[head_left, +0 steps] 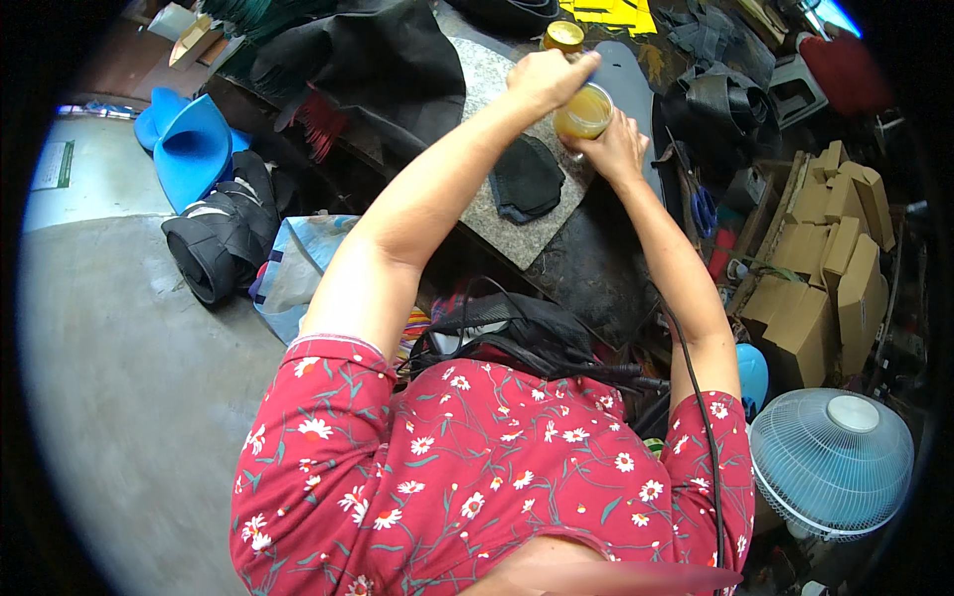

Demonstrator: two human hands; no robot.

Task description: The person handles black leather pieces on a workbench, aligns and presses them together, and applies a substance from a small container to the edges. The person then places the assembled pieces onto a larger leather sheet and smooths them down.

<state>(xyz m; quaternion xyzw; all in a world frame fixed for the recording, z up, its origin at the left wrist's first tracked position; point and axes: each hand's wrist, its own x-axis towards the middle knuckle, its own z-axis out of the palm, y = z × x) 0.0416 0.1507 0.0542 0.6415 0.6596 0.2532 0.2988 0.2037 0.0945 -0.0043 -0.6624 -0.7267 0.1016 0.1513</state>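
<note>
One open jar (584, 111), a hand on either side

Past the flowered shirt (497, 437), two arms reach forward, elbows bent. One dark, flat pile (525, 179) lies on one speckled slab (537, 238) on the bench (601, 258). Beyond, near the slab's right edge, the right hand (618, 149) wraps its fingers round the jar. The left hand (542, 81) arches by the rim, fingers curled; whether they're pinching anything, I can't tell. Just past it stands one gold-topped container (564, 37).

Grey floor (119, 348) beside a dark, cluttered worktable (601, 263)
</note>
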